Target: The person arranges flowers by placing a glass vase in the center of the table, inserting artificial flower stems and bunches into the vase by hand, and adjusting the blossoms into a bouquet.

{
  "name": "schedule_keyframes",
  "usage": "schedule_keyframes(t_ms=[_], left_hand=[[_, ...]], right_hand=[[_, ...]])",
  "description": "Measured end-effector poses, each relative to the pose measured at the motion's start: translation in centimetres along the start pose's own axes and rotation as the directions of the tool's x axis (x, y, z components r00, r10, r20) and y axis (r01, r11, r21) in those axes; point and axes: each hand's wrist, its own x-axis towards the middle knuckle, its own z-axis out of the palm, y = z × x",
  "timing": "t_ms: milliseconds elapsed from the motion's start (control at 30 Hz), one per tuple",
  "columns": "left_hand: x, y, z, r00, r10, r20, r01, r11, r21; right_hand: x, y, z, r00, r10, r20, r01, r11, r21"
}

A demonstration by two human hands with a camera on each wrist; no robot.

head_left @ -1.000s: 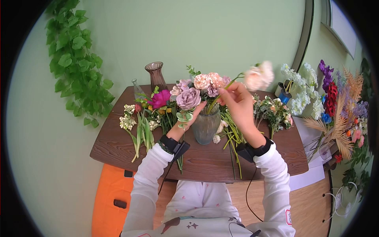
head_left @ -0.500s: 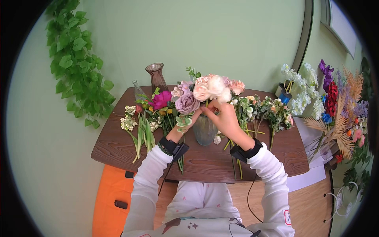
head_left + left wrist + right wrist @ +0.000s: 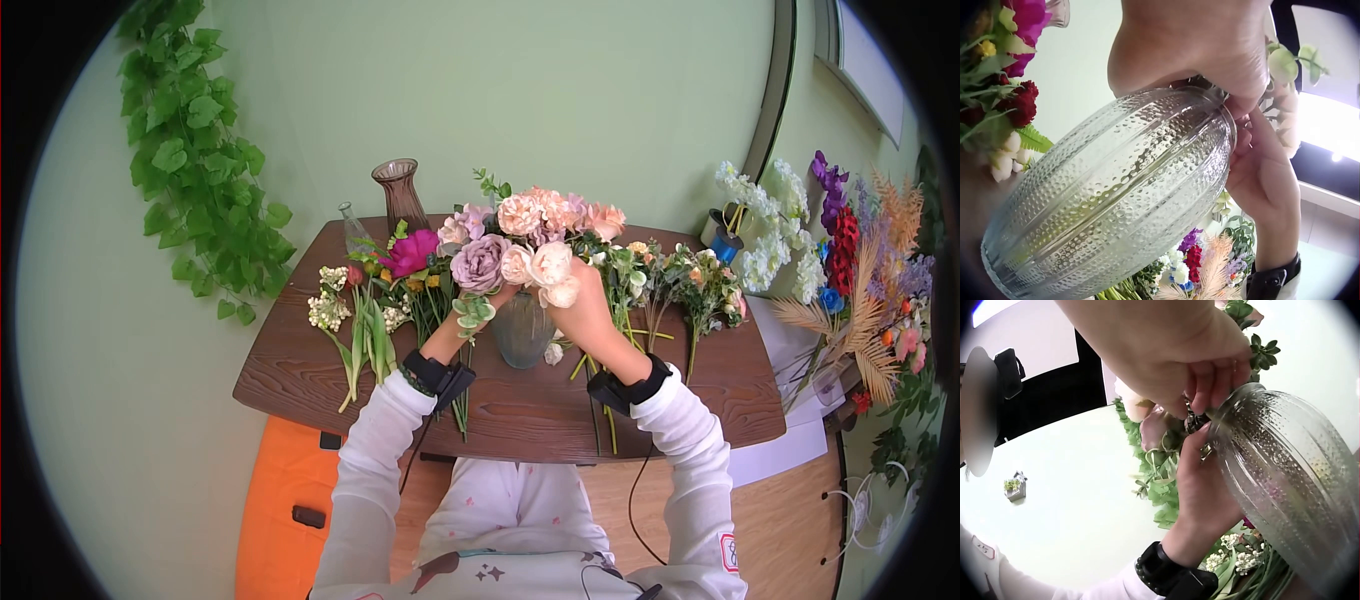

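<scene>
A ribbed, dimpled glass vase [image 3: 521, 335] stands at the middle of the table, filled with mauve and peach blooms. Over its mouth sit cream peonies [image 3: 550, 265], just before a mauve rose [image 3: 479, 263]. My right hand [image 3: 588, 315] pinches their stem with curled fingers right at the rim, as the right wrist view shows. Close against it, my left hand [image 3: 1207, 487] holds the stems at the vase neck, thumb up at the rim. The blooms hide much of both hands in the head view. Inside the glass [image 3: 1122, 187], greenish stems show blurred.
Left of the vase lie a magenta flower [image 3: 408, 253], white berry sprigs [image 3: 328, 305] and green stems. Behind them stand a purple glass vase [image 3: 400, 195] and a small bottle [image 3: 354, 230]. Small-flowered sprays [image 3: 700, 285] lie to the right, with a blue ribbon spool [image 3: 722, 240] beyond.
My right hand has brought the cream peonies from the upper right down and left to the vase mouth, lower than half a second ago. My left hand stays at the vase neck.
</scene>
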Motion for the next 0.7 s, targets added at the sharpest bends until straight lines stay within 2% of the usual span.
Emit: schedule_keyframes(t_ms=[33, 67, 133, 233, 367, 433, 467, 533, 567, 633, 667, 700], left_hand=[[0.0, -0.4, 0.1, 0.999, 0.008, -0.033, -0.010, 0.999, -0.050], [0.1, -1.1, 0.0, 0.999, 0.008, -0.033, -0.010, 0.999, -0.050], [0.2, -1.9, -0.3, 0.991, 0.107, -0.075, -0.086, 0.965, 0.247], [0.3, -2.2, -0.9, 0.992, 0.126, -0.007, -0.122, 0.972, 0.201], [0.9, -2.9, -0.5, 0.997, 0.080, 0.000, -0.077, 0.962, 0.260], [1.3, -3.9, -0.4, 0.985, 0.168, -0.027, -0.142, 0.902, 0.407], [1.6, -4.3, -0.4, 0.985, 0.168, -0.025, -0.143, 0.902, 0.408], [2.0, -4.1, -0.1, 0.964, 0.263, -0.029, -0.214, 0.840, 0.499], [1.8, -3.4, 0.0, 0.964, 0.263, -0.029, -0.214, 0.840, 0.500], [1.3, -2.0, 0.0, 0.972, 0.234, -0.020, -0.225, 0.952, 0.208], [1.7, -2.6, -0.2, 0.972, 0.233, -0.020, -0.224, 0.952, 0.209], [2.3, -3.5, -0.5, 0.919, 0.394, 0.016, -0.374, 0.857, 0.355]], right_hand=[[-0.1, -0.1, -0.1, 0.996, 0.086, 0.029, -0.088, 0.993, 0.078], [0.0, -0.3, -0.2, 0.996, 0.086, 0.029, -0.088, 0.993, 0.077], [0.1, -1.0, -0.5, 0.988, 0.147, 0.055, -0.154, 0.976, 0.155], [0.1, -1.0, -0.4, 0.984, 0.168, 0.050, -0.176, 0.955, 0.239], [0.1, -0.8, -0.4, 0.982, 0.183, 0.053, -0.190, 0.961, 0.200], [0.1, -0.5, -0.3, 0.980, 0.193, 0.053, -0.199, 0.969, 0.145], [0.1, -0.3, -0.2, 0.980, 0.194, 0.051, -0.199, 0.969, 0.145], [0.2, -0.1, 0.0, 0.983, 0.184, 0.032, -0.186, 0.975, 0.121], [0.3, -0.1, 0.0, 0.982, 0.184, 0.031, -0.186, 0.975, 0.122], [0.4, -0.3, 0.0, 0.978, 0.203, 0.049, -0.207, 0.974, 0.092], [0.6, -0.5, 0.0, 0.978, 0.203, 0.049, -0.207, 0.974, 0.093], [0.7, -0.9, -0.2, 0.973, 0.227, 0.049, -0.232, 0.965, 0.125]])
